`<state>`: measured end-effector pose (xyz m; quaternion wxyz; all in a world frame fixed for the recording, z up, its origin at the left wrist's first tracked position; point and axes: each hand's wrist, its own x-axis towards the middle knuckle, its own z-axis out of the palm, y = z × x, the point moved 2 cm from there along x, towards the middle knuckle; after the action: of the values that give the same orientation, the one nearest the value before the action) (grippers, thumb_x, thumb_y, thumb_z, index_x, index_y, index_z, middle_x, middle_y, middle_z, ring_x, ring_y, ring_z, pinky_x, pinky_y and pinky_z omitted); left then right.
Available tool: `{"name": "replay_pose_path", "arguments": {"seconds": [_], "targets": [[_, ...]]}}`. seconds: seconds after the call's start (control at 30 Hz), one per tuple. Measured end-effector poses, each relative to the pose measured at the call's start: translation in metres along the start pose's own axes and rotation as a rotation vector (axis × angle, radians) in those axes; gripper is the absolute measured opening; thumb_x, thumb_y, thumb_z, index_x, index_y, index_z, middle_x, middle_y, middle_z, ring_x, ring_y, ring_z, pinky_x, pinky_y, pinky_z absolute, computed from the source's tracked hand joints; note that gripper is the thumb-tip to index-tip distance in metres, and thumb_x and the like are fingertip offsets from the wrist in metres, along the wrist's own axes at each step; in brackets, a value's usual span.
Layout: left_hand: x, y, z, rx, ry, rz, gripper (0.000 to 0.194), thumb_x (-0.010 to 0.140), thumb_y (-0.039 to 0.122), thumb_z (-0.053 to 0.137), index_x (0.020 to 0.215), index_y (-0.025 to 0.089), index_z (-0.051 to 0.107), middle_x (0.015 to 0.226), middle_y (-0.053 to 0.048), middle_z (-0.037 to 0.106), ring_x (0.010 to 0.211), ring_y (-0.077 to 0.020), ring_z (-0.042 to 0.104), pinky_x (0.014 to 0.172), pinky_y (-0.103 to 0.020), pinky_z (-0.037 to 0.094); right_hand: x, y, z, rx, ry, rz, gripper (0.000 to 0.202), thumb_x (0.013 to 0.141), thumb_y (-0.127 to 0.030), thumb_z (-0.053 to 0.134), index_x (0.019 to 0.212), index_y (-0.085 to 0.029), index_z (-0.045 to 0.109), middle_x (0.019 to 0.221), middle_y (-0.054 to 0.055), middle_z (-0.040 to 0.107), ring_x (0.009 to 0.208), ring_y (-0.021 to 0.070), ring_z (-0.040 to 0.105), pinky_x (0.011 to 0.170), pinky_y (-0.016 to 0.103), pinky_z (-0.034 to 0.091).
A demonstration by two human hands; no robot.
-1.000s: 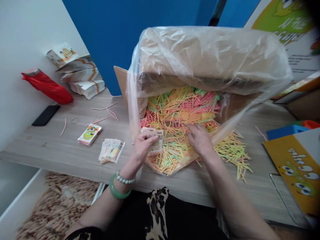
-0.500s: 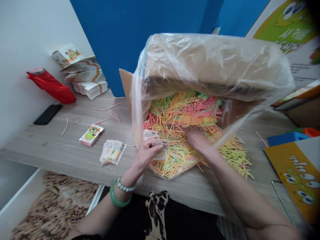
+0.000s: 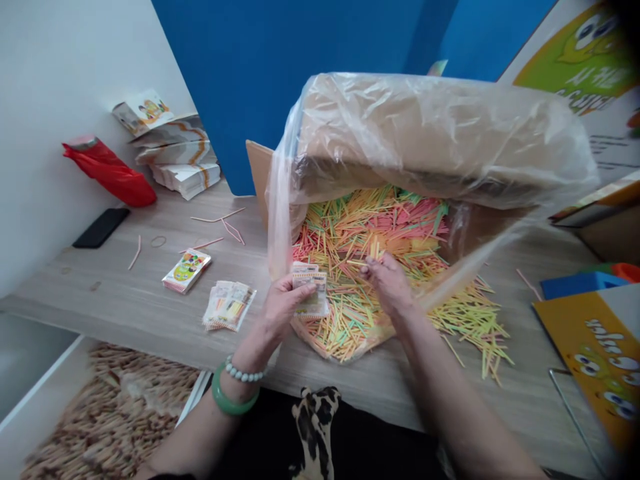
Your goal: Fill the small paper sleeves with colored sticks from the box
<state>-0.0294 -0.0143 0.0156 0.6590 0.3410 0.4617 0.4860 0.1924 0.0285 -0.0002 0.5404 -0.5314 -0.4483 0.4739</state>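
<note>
My left hand point(image 3: 286, 301) is closed on a few small printed clear packets point(image 3: 311, 297), thumb on top, at the near left of the box opening. Fingers bent together, my right hand point(image 3: 389, 283) grips a small bunch of thin coloured sticks point(image 3: 375, 251) just above the heap. Below lies a large heap of yellow, green, orange and pink sticks point(image 3: 345, 327) inside a clear plastic bag point(image 3: 283, 220) lining a cardboard box point(image 3: 370, 120) tipped on its side. To the left, filled packets point(image 3: 229, 305) lie in a fanned pile, beside a small printed carton or pack point(image 3: 187, 270).
At the table's point(image 3: 150, 313) back left are a black phone point(image 3: 101, 228), a red bag point(image 3: 113, 175) and stacked flat cartons point(image 3: 183, 177). A few loose sticks and a rubber band point(image 3: 159, 241) lie nearby. An orange printed box point(image 3: 590, 353) stands right; an open drawer point(image 3: 120, 413) sits below left.
My right hand has risen out of the heap and now holds a bunch of sticks. The left hand keeps its packets, shifted slightly. Some sticks have spread at the right edge of the heap.
</note>
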Motion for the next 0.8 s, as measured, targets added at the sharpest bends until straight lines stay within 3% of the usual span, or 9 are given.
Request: {"name": "replay_pose_path", "arguments": {"seconds": [0.1, 0.2, 0.3, 0.4, 0.5, 0.6, 0.67, 0.8], "targets": [[0.001, -0.005, 0.021, -0.074, -0.118, -0.037, 0.035, 0.064, 0.028, 0.088, 0.095, 0.016, 0.077, 0.089, -0.004, 0.077, 0.08, -0.0147, 0.067, 0.078, -0.029, 0.052, -0.02, 0.012, 0.027, 0.068, -0.03, 0.033, 0.027, 0.084, -0.049, 0.061, 0.086, -0.025, 0.047, 0.071, -0.004, 0.054, 0.065, 0.0143, 0.054, 0.064, 0.028, 0.048], [0.007, -0.013, 0.044, -0.213, -0.102, 0.017, 0.05, 0.066, 0.033, 0.088, 0.112, 0.019, 0.073, 0.099, -0.003, 0.077, 0.088, -0.0149, 0.067, 0.085, -0.03, 0.051, -0.039, 0.015, 0.042, -0.113, -0.081, -0.053, 0.023, 0.088, -0.047, 0.057, 0.094, -0.025, 0.052, 0.079, -0.001, 0.061, 0.072, 0.0172, 0.057, 0.067, 0.03, 0.048], [0.013, -0.02, 0.056, -0.239, -0.049, 0.073, 0.046, 0.068, 0.036, 0.086, 0.109, 0.02, 0.073, 0.102, -0.002, 0.075, 0.093, -0.0152, 0.067, 0.087, -0.028, 0.05, -0.05, 0.012, 0.045, -0.32, -0.158, -0.17, 0.022, 0.088, -0.043, 0.058, 0.099, -0.025, 0.054, 0.086, 0.003, 0.064, 0.079, 0.0213, 0.06, 0.072, 0.034, 0.048], [0.013, -0.022, 0.057, -0.182, -0.082, 0.054, 0.04, 0.071, 0.037, 0.084, 0.105, 0.019, 0.073, 0.106, -0.004, 0.075, 0.094, -0.0171, 0.067, 0.087, -0.03, 0.051, -0.051, 0.01, 0.041, -0.368, -0.211, -0.205, 0.023, 0.084, -0.044, 0.062, 0.097, -0.025, 0.057, 0.088, 0.004, 0.065, 0.083, 0.0229, 0.061, 0.075, 0.036, 0.049], [0.011, -0.015, 0.051, -0.009, -0.127, 0.151, 0.024, 0.08, 0.036, 0.076, 0.095, 0.019, 0.072, 0.119, -0.008, 0.074, 0.103, -0.0218, 0.068, 0.096, -0.037, 0.052, -0.043, 0.014, 0.038, -0.248, -0.207, -0.168, 0.024, 0.086, -0.047, 0.06, 0.094, -0.024, 0.059, 0.09, 0.003, 0.066, 0.082, 0.0209, 0.061, 0.075, 0.034, 0.05], [0.014, -0.01, 0.048, 0.37, -0.245, 0.442, 0.015, 0.09, 0.031, 0.067, 0.081, 0.019, 0.068, 0.135, -0.011, 0.069, 0.127, -0.0278, 0.06, 0.116, -0.047, 0.04, -0.034, 0.03, 0.039, -0.125, -0.17, -0.161, 0.024, 0.089, -0.047, 0.057, 0.091, -0.024, 0.061, 0.089, 0.002, 0.067, 0.08, 0.0206, 0.061, 0.076, 0.035, 0.053], [0.019, -0.016, 0.048, 0.576, -0.351, 0.568, 0.015, 0.092, 0.028, 0.064, 0.081, 0.019, 0.068, 0.141, -0.012, 0.065, 0.137, -0.0289, 0.054, 0.122, -0.05, 0.034, -0.031, 0.043, 0.042, -0.11, -0.165, -0.203, 0.027, 0.091, -0.049, 0.054, 0.086, -0.024, 0.062, 0.088, 0.004, 0.069, 0.082, 0.0227, 0.062, 0.081, 0.038, 0.054], [0.031, -0.033, 0.047, 0.64, -0.409, 0.499, 0.014, 0.093, 0.027, 0.061, 0.086, 0.02, 0.07, 0.143, -0.011, 0.064, 0.138, -0.0278, 0.055, 0.12, -0.049, 0.039, -0.029, 0.06, 0.044, -0.184, -0.15, -0.222, 0.029, 0.092, -0.046, 0.049, 0.08, -0.024, 0.064, 0.084, 0.006, 0.07, 0.08, 0.0246, 0.062, 0.087, 0.042, 0.053]]}}
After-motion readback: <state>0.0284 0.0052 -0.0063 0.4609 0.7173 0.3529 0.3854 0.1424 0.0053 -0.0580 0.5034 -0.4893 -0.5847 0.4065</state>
